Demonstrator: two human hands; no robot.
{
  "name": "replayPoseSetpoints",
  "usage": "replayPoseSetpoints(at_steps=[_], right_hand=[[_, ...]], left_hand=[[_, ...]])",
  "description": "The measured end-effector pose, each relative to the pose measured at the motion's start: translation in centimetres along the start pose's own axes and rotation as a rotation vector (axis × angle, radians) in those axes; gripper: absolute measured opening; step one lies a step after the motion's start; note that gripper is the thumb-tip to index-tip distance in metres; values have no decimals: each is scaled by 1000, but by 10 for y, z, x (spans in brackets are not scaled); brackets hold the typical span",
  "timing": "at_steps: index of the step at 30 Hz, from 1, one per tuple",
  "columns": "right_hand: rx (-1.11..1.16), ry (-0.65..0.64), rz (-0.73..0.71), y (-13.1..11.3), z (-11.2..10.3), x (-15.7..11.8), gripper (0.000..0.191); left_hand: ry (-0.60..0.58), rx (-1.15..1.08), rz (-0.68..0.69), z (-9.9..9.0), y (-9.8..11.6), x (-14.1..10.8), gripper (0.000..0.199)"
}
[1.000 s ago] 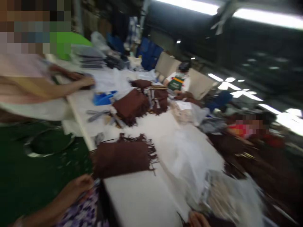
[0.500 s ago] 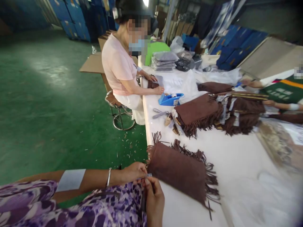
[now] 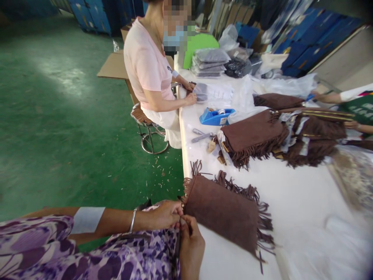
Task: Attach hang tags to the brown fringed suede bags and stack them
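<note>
A dark brown fringed bag (image 3: 223, 212) lies flat near the table's edge, its left corner by my fingers. My left hand (image 3: 166, 214), with a silver bangle at the wrist, is closed in a pinch at that corner, near a small metal fitting. Just below, my right hand (image 3: 190, 237) also pinches, its thumb and forefinger meeting the left fingertips. Whatever sits between the fingertips is too small and covered to make out. Purple patterned clothing (image 3: 131, 256) lies under both wrists.
Along the white table (image 3: 294, 190) are a stack of brown fringed bags (image 3: 253, 130), a blue tape dispenser (image 3: 215, 116), scissors (image 3: 202, 136) and plastic-wrapped packs (image 3: 210, 58). A seated co-worker (image 3: 148, 66) handles a clear bag. Another person's arm (image 3: 329, 98) reaches in from the right.
A small pale bit at my fingertips no longer shows. My hands stay together at the bag's corner. The co-worker's near hand has moved back a little, and the view has shifted slightly.
</note>
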State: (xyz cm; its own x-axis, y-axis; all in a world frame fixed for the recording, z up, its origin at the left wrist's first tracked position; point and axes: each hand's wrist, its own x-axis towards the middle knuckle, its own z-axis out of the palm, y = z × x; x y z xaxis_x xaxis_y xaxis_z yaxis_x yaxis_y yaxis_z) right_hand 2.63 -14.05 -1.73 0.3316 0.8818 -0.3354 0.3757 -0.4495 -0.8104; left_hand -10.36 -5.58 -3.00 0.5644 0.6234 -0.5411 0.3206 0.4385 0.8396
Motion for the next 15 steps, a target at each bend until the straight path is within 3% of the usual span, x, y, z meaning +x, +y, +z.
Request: replayPoseSetpoints(at_steps=[5, 12, 15], right_hand=[[-65, 7, -15, -1, 3, -2, 35], [-144, 7, 76, -3, 2, -1, 30], [-140, 56, 94, 0, 1, 2, 37]], left_hand=[[15, -148, -125, 3, 10, -1, 22], [11, -186, -123, 4, 7, -1, 20], [25, -152, -110, 5, 4, 1, 21]])
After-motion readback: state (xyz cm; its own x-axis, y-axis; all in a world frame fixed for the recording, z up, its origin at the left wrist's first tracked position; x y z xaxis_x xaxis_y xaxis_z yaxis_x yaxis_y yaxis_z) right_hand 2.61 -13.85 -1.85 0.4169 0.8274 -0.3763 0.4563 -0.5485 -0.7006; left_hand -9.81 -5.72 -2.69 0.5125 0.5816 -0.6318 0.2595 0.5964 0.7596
